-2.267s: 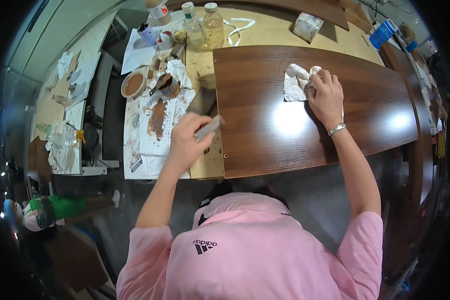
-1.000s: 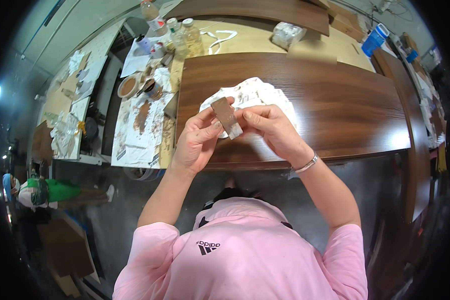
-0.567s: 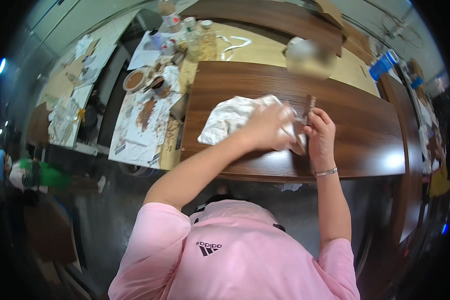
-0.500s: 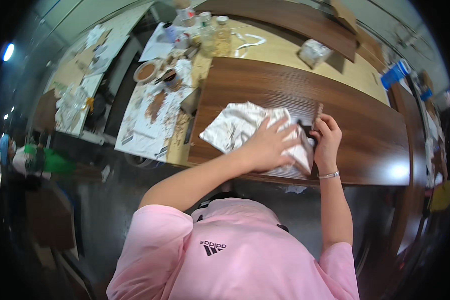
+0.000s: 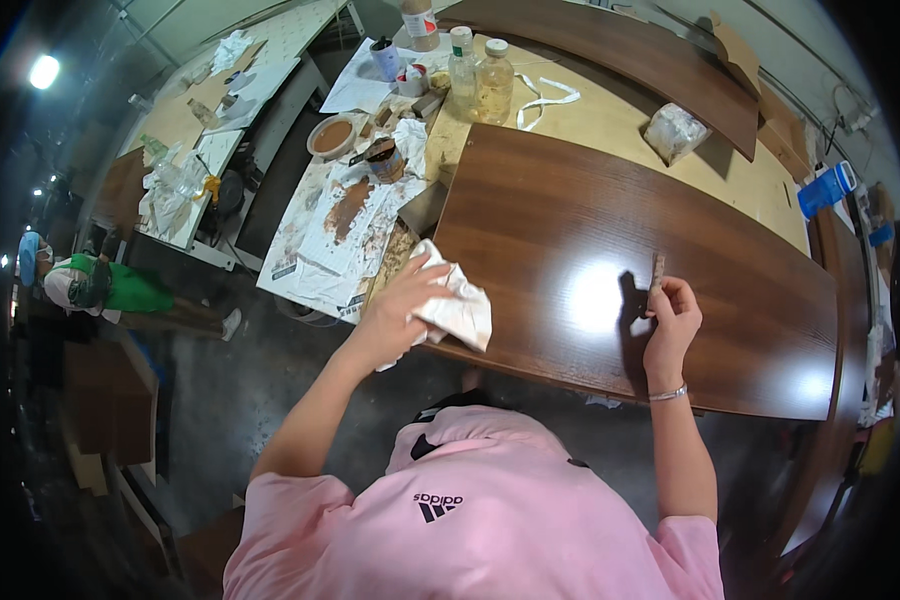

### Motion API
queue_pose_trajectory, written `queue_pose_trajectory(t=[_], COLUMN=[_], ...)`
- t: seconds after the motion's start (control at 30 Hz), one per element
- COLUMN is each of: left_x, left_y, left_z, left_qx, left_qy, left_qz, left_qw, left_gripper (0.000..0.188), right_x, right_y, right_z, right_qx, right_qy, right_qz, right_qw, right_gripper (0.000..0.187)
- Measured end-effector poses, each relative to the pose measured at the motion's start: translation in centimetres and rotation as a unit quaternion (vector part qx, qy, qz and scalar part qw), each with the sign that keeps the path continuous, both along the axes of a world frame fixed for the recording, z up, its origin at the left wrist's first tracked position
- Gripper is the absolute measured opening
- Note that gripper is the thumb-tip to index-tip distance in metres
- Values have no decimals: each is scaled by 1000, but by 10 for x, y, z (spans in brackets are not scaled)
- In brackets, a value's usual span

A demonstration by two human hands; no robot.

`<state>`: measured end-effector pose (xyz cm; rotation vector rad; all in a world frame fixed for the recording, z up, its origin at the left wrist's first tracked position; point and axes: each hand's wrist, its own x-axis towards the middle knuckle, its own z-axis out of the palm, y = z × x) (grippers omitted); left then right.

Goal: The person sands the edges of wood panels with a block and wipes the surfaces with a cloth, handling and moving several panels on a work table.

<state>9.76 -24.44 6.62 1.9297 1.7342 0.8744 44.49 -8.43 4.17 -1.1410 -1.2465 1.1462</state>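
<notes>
A dark brown wood-grain panel [image 5: 570, 220] lies flat before me, with bright light reflected on its glossy face. My left hand [image 5: 390, 312] is at its front left corner, fingers closed on a crumpled white cloth [image 5: 462, 312] that hangs over the panel's edge. Over the panel's right half, my right hand [image 5: 674, 322] pinches a short, narrow brown stick [image 5: 658, 268] pointing away from me. Its lower end is hidden by my fingers, and whether it touches the panel I cannot tell.
Left of the panel, stained paper [image 5: 315, 235] carries a tub of brown paste [image 5: 332, 136] and a small open can [image 5: 384, 160]. Bottles [image 5: 493, 82] stand behind. A wrapped bundle [image 5: 676, 133] and blue bottle [image 5: 827, 190] sit at the far right. Another person [image 5: 120, 283] is at the left.
My left hand has swept the cloth leftward from the panel's middle to its left corner, bunching it smaller. The right hand still holds the stick. The view has shifted somewhat.
</notes>
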Motion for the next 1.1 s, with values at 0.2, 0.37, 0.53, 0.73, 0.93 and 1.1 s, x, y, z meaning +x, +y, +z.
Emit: queue_pose_trajectory(t=[0.2, 0.37, 0.53, 0.73, 0.93, 1.1], left_x=[-59, -87, -77, -50, -58, -69], left_y=[148, 259, 252, 107, 5, -32], left_z=[-49, -56, -58, -37, -27, -48], left_qx=[64, 101, 79, 71, 43, 18], left_qy=[-87, -148, -111, -98, -283, -409], left_qz=[0, 3, 52, -47, -10, 258], left_qw=[994, 984, 989, 992, 958, 875], left_gripper=[50, 47, 46, 48, 26, 19], right_x=[-5, -7, -7, -16, -133, -257], right_y=[-4, -5, -4, 4, 83, 144], right_z=[4, 5, 9, 15, 52, 48], right_qx=[-1, -8, -11, -38, 30, 153], right_qy=[-19, -33, -58, -53, -200, -405], right_qz=[-21, -24, -36, -42, 36, 58], right_qw=[1000, 999, 998, 997, 979, 900], right_gripper=[9, 10, 11, 11, 25, 21])
